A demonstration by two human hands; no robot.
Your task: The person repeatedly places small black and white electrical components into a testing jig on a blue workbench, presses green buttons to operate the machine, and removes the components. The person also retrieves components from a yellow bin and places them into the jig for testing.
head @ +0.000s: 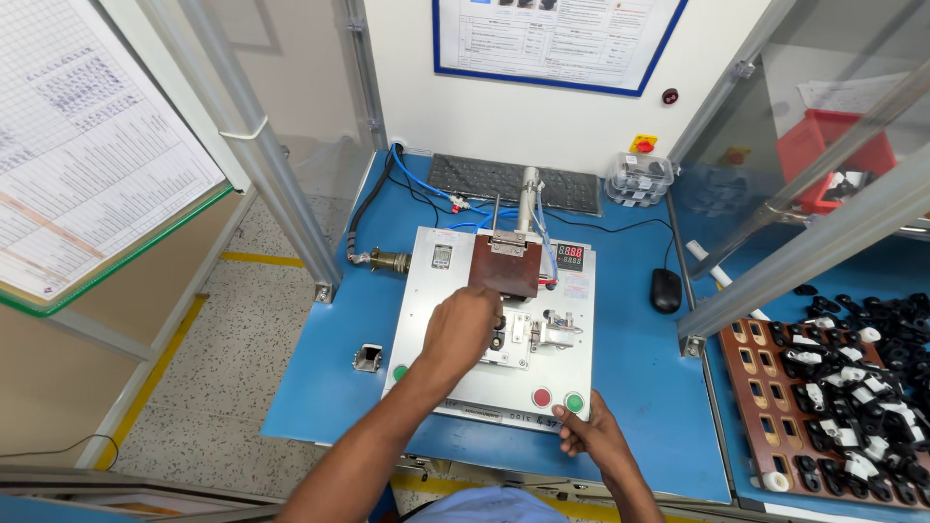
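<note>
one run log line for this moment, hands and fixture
left hand: on small black part in fixture | right hand: at front edge by green button | red button: untouched | mouse: idle

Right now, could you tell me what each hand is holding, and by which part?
The left hand reaches a small black part on the fixture; its grip is hidden. The right hand holds nothing, resting beside the green button.

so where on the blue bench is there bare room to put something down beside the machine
Bare blue table lies left of the grey fixture, around the small metal clip. Another bare strip runs right of the fixture, below the black mouse. Behind the fixture it is crowded: keyboard, blue hoses, clear parts box. The brown tray at far right is heaped with parts.
</note>
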